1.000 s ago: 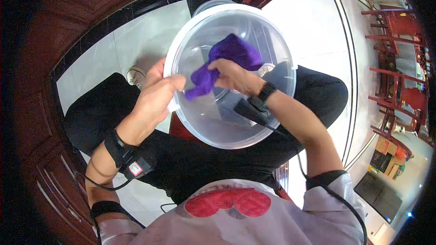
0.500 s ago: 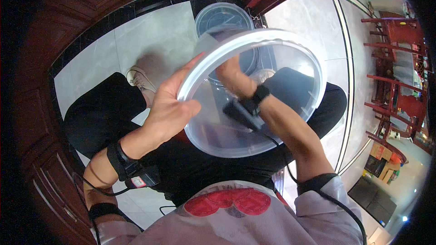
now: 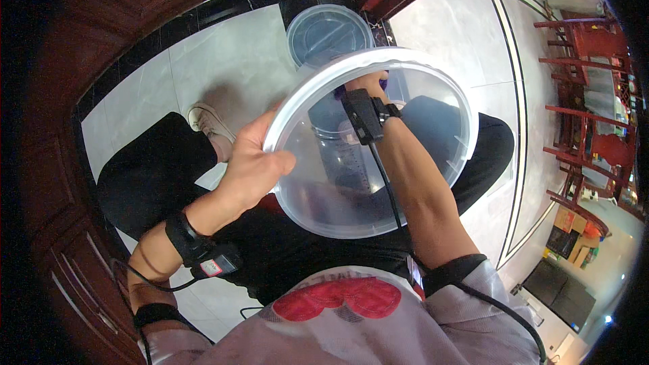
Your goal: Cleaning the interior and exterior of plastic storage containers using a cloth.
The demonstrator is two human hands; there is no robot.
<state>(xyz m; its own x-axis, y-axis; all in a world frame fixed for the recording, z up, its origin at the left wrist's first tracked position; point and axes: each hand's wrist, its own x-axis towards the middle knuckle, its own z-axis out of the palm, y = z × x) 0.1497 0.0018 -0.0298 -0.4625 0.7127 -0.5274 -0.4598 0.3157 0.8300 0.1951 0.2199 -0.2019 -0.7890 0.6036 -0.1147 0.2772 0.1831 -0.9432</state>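
Observation:
A large clear plastic bucket [image 3: 324, 211] is tilted above my lap, its round mouth turned toward me. My left hand [image 3: 255, 165] grips the left side of its rim, thumb over the edge and fingers outside. My right hand [image 3: 367, 86] reaches through the mouth to the far inner wall. Its fingers are closed over a purple cloth [image 3: 384, 81], of which only small bits show on either side of the hand. A black device on the wrist partly covers this hand.
A round, clear-lidded container [image 3: 329, 35] stands on the floor beyond the bucket. Dark wooden doors [image 3: 61, 196] are at the left, and red wooden chairs [image 3: 585, 138] at the far right. Black cables [image 3: 389, 189] run along both arms. My bent knees flank the bucket.
My right hand has moved slightly up and turned inside the bucket, bringing the wrist device and purple cloth into view. The bucket has shifted slightly left; my left hand keeps its hold.

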